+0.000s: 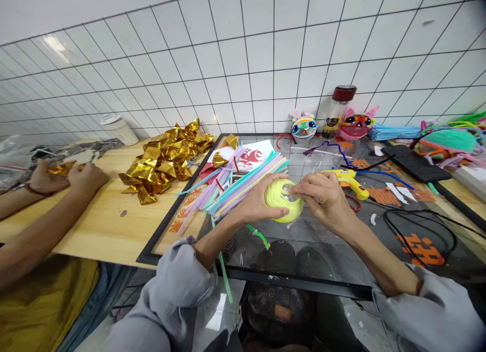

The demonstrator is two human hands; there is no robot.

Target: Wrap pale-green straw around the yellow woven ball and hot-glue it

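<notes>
My left hand is wrapped round the left side of a yellow ball, its thumb along the front. Yellow strands are wound about the ball, leaving a gap with a clear, shiny surface showing. At that gap, on the ball's right, the fingers of my right hand are pinched together; what they hold, if anything, is hidden. Behind my left hand lies a bundle of pastel pipe cleaners. A yellow glue gun rests just past my right hand.
Folded gold pieces are heaped on the wooden table at left, where another person's hands work. Two decorated animal-face balls, one at the wall, flank a lidded jar. A black phone and cable lie at right.
</notes>
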